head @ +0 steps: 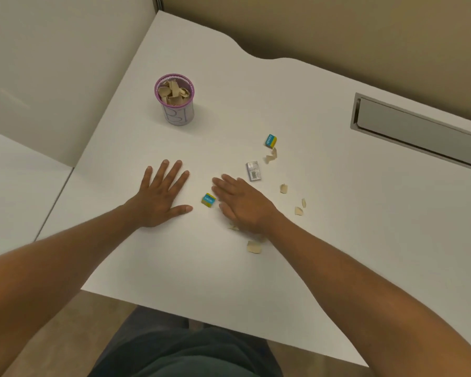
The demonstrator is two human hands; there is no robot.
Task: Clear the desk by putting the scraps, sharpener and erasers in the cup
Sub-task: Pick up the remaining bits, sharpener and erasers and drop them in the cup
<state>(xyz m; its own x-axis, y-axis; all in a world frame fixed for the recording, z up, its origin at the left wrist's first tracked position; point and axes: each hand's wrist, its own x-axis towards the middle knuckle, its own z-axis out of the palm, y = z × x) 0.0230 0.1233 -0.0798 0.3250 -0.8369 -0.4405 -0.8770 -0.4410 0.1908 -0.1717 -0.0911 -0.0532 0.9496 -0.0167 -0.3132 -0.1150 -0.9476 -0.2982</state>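
The right hand point(244, 204) lies flat with fingers straight, holding nothing, just beside the near eraser point(208, 200) on the desk point(283, 281) — a small, light, rubbery block, probably best pinched across its sleeved sides — while the left hand point(161, 195) rests spread and empty.

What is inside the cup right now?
The purple-rimmed cup holds a heap of beige paper scraps reaching almost to its rim. Whatever lies beneath them is covered. Both blue-sleeved erasers and the small grey box lie on the desk.
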